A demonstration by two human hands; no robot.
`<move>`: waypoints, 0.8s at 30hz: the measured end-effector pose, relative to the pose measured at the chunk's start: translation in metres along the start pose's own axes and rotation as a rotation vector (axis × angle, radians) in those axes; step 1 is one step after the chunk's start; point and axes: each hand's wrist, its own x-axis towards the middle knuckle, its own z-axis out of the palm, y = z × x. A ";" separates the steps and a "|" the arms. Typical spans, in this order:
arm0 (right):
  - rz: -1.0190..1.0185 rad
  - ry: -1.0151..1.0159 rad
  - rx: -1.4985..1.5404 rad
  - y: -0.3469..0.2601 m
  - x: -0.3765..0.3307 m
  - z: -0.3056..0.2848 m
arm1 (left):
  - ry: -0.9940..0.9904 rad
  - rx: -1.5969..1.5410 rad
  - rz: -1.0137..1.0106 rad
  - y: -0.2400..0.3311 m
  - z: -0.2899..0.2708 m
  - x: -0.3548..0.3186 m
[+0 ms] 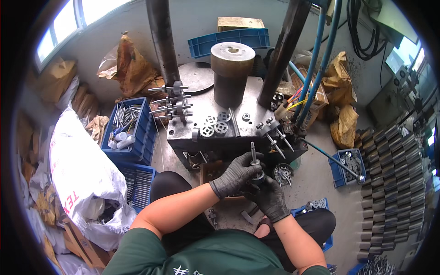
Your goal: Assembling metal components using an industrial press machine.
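In front of the steel work table, both my hands, in dark grey gloves, hold one metal shaft (253,151) upright. The shaft is thin and stepped at its top, and a round collar-like part (259,177) sits lower on it. My left hand (235,176) has its fingers closed around the shaft from the left. Below and to the right, my right hand (271,200) grips the lower part, and its fingers hide the shaft's lower end. Several round slotted discs (220,128) lie on the table (201,101) beyond the hands, beside a small ring (246,117).
A thick steel cylinder (231,82) stands on the table between two dark columns (163,41). Shafts with discs lie at its left (176,107) and right (275,130) edges. Blue crates (145,133) and a white sack (82,169) fill the left; stacked metal cylinders (389,183) stand right.
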 end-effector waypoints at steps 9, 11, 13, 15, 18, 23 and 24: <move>-0.214 -0.300 0.075 -0.018 -0.012 0.025 | -0.086 0.249 0.261 0.031 0.005 -0.021; -0.283 -0.154 0.036 -0.014 -0.012 0.035 | -0.094 0.212 0.282 0.025 0.003 -0.020; -0.043 -0.292 0.302 -0.024 -0.005 0.022 | -0.100 0.241 0.287 0.028 0.007 -0.022; 0.191 -0.405 0.548 -0.013 0.008 0.003 | -0.117 0.238 0.294 0.033 0.008 -0.024; -0.202 -0.077 -0.756 0.011 0.023 -0.020 | -0.128 0.282 0.256 0.037 0.016 -0.026; 0.016 -0.100 0.160 0.002 0.015 0.000 | -0.086 0.264 0.297 0.031 0.009 -0.022; 0.015 -0.097 0.165 0.001 0.013 -0.001 | -0.089 0.265 0.291 0.028 0.006 -0.020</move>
